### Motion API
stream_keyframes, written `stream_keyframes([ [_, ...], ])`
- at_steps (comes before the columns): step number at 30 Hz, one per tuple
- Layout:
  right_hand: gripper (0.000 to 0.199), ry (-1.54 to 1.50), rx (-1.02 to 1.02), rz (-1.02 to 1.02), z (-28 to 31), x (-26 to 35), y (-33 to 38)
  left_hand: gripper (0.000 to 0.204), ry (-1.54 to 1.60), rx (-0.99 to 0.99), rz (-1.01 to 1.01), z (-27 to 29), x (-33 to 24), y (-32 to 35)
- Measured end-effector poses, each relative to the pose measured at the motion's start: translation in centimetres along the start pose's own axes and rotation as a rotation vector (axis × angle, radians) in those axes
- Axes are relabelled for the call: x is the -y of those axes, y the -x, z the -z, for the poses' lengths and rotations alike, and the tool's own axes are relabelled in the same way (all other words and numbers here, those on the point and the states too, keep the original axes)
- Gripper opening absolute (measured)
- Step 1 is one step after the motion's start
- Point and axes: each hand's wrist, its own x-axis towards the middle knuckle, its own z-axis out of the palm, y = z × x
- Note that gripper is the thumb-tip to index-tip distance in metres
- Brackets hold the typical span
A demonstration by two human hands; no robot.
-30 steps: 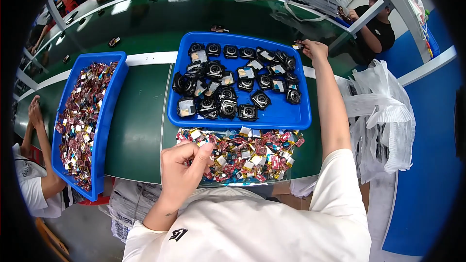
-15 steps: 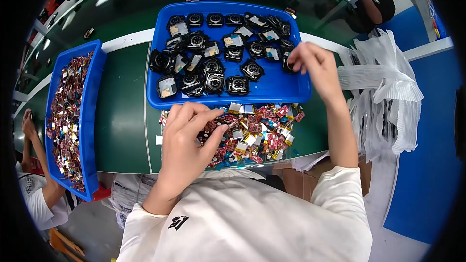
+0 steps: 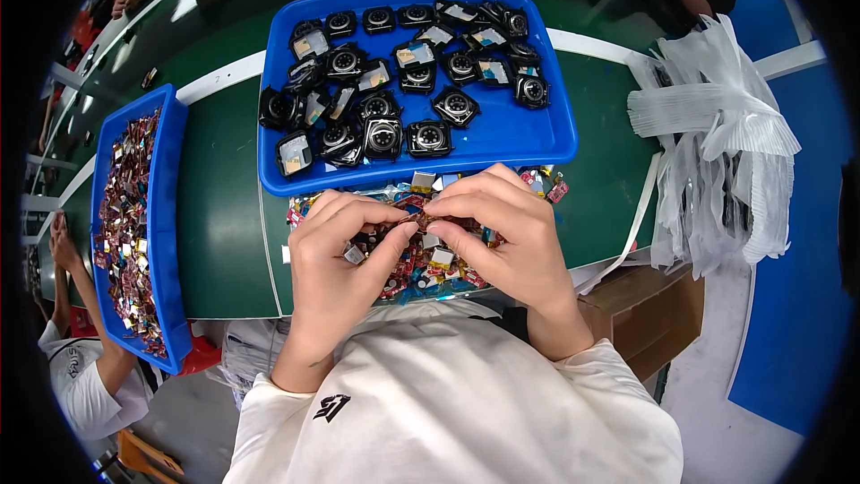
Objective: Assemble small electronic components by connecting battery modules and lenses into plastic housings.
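My left hand (image 3: 330,255) and my right hand (image 3: 512,237) meet fingertip to fingertip above a heap of small parts. Both pinch a small reddish circuit part (image 3: 417,215), mostly covered by the fingers. Beneath them lies the heap (image 3: 434,280) of red circuit pieces, silver and yellow battery-like blocks and blue scraps. Just beyond, a blue tray (image 3: 511,148) holds several black watch cases (image 3: 428,137). Some show a round dark sensor back; others show a pale, flat inside.
A long blue bin (image 3: 170,215) full of similar small parts stands at the left on the green table (image 3: 224,206). White pleated sheets (image 3: 717,116) are stacked at the right, above a cardboard box (image 3: 654,305). Other people's arms (image 3: 81,278) show at the left and far edges.
My right hand has come back from the tray's right side to meet my left hand over the heap. A watch case lies in the tray where it was. The view has shifted slightly.
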Motion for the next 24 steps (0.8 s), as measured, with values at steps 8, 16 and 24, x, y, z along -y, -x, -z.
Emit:
stream_keyframes([
  [8, 0.016, -0.011, -0.044, -0.001, -0.4, -0.5, 0.5, 0.010, 0.173, -0.083, 0.168, 0.0, 0.7, 0.5],
  [16, 0.009, -0.096, -0.191, -0.063, -0.3, 0.1, 0.3, 0.054, -0.007, -0.119, -0.161, 1.1, 0.0, -0.1],
  [24, 0.013, -0.157, -0.148, 0.121, -1.1, -0.1, 0.4, 0.031, 0.273, 0.026, -0.013, -0.2, -0.4, 0.6],
])
